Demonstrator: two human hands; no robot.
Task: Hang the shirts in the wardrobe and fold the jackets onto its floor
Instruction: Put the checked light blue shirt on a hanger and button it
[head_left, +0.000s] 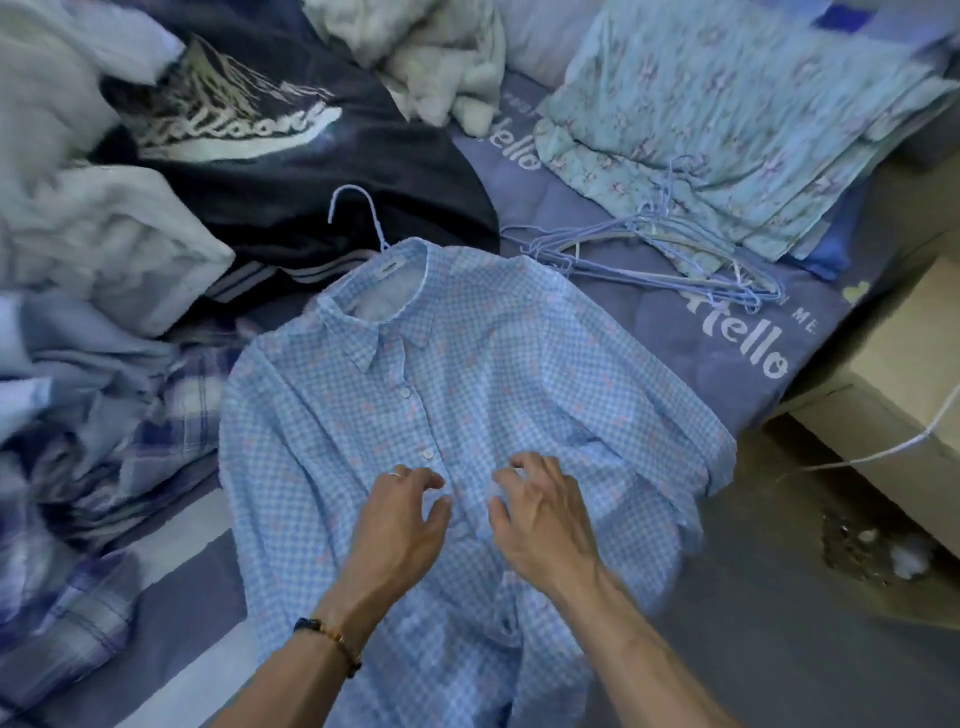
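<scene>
Lying collar-up lengthwise: checked shirt (467, 395) | left hand (402, 525), right hand (545, 514) pinching its placket

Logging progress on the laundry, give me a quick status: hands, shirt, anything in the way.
Left hand and right hand at the checked shirt placket, fingers curled; grip unclear. Shirt flat on bed, hanger hook out the collar. Nothing blocking.

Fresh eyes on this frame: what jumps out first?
A blue checked shirt lies spread across the bed's middle, a hanger hook poking from its collar. Both hands, left hand and right hand, work at its button line. Spare hangers lie to the right.
</scene>
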